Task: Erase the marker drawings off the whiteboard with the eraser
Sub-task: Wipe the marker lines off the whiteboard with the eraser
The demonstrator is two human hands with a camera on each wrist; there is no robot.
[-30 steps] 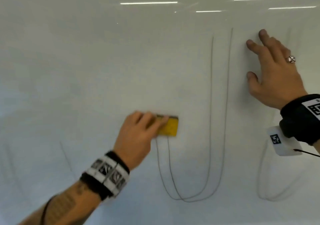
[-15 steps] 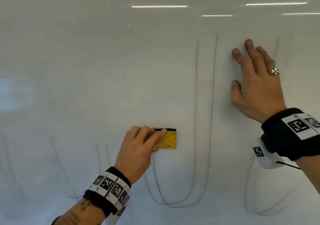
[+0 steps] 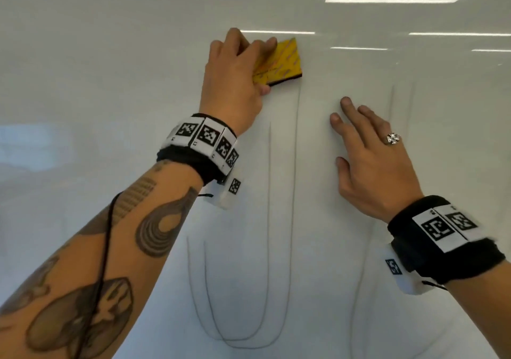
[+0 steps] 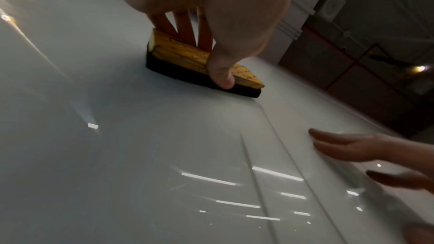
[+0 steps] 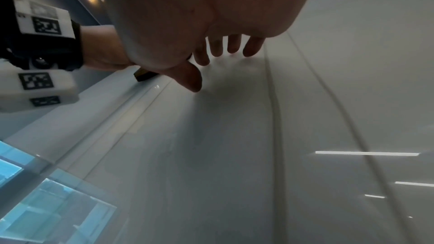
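Note:
My left hand [image 3: 235, 73] grips the yellow eraser [image 3: 282, 61] with its black felt pressed on the whiteboard [image 3: 110, 82], high up at the top end of a thin grey U-shaped marker line [image 3: 296, 192]. In the left wrist view the thumb and fingers pinch the eraser [image 4: 187, 58] from both sides. My right hand [image 3: 370, 159] lies flat on the board with straight, spread fingers, to the right of that line and lower than the eraser. Fainter double lines [image 3: 401, 101] run past its fingertips. A corner of the eraser [image 5: 143, 75] peeks out in the right wrist view.
More faint U-shaped strokes [image 3: 199, 289] sit low on the board under my left forearm, and another [image 3: 356, 317] below my right wrist. Ceiling lights [image 3: 390, 0] reflect off the glossy surface. The board's right edge [image 4: 352, 107] borders a dark room.
My left hand has swept the eraser upward from beside the U's left stroke to its top right end. Part of the inner line's upper length is gone. The right hand stays flat.

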